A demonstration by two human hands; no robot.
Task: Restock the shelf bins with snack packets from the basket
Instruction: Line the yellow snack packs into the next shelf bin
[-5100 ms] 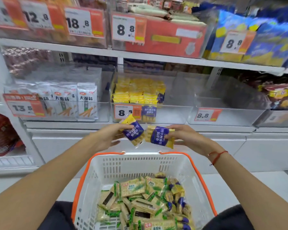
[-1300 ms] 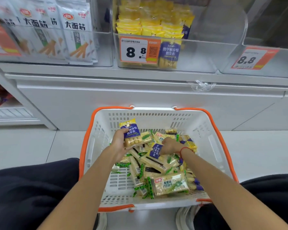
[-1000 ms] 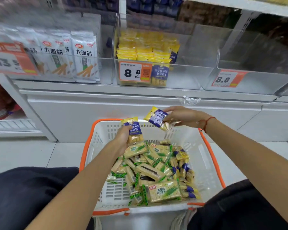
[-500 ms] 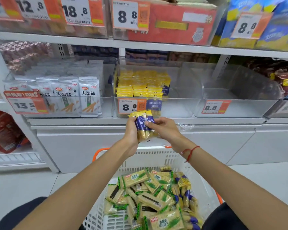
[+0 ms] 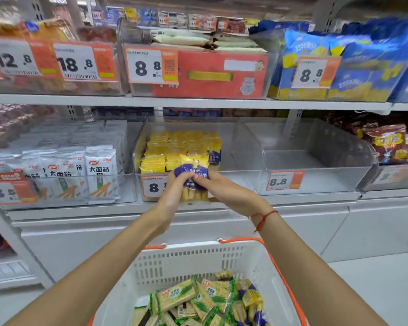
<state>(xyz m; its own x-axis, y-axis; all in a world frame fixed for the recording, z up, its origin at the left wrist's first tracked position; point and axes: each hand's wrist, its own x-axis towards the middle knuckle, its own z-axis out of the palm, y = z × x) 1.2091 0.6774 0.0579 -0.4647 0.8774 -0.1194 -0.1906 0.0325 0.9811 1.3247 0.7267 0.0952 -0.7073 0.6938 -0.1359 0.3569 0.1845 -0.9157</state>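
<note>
With both my left hand [image 5: 172, 196] and right hand [image 5: 224, 194] gripping the packets [image 5: 192, 178], I next lift them into the bin [image 5: 139, 147] of matching stock.

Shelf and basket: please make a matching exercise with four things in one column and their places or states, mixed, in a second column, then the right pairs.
Things:
1. purple-yellow packets
2. green packets
3. right clear bin
4. white packets

Places or states:
A. in the basket
B. holds no packets
C. held in both hands, left hand and right hand
D. in the leftmost bin

Pairs: 1-C, 2-A, 3-B, 4-D
</note>
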